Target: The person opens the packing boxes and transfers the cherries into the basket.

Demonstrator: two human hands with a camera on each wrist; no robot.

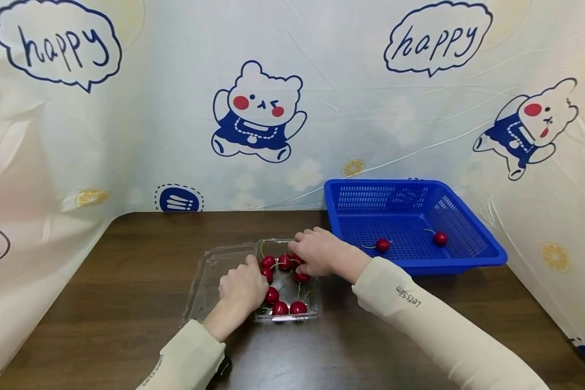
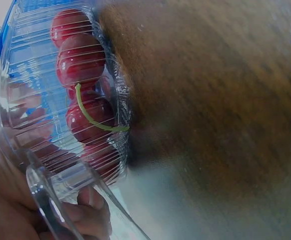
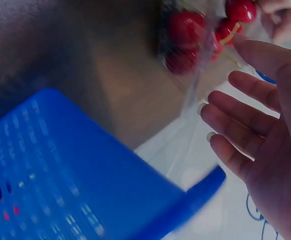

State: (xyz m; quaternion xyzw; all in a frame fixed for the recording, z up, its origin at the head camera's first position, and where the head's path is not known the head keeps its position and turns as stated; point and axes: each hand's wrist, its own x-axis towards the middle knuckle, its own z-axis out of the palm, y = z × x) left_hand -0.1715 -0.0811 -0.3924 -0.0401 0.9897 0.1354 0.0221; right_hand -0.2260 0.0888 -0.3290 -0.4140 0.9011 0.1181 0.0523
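A clear plastic clamshell box (image 1: 286, 318) lies on the table with its lid (image 1: 207, 279) folded out to the left. Several red cherries (image 1: 298, 308), some with green stems, are inside it. My left hand (image 1: 241, 287) grips the box's left edge by the hinge; curled fingers (image 2: 93, 212) show there in the left wrist view. Over the box's right side is my right hand (image 1: 322, 252). In the right wrist view its fingers (image 3: 235, 120) are loosely extended, with nothing held, and the thumb is near the cherries (image 3: 240, 10).
A blue plastic basket (image 1: 414, 265) stands at the right rear of the table, with two cherries (image 1: 440, 238) in it. The brown wooden table (image 1: 127, 281) backs onto a printed cloth (image 1: 341, 108), which also hangs at both sides.
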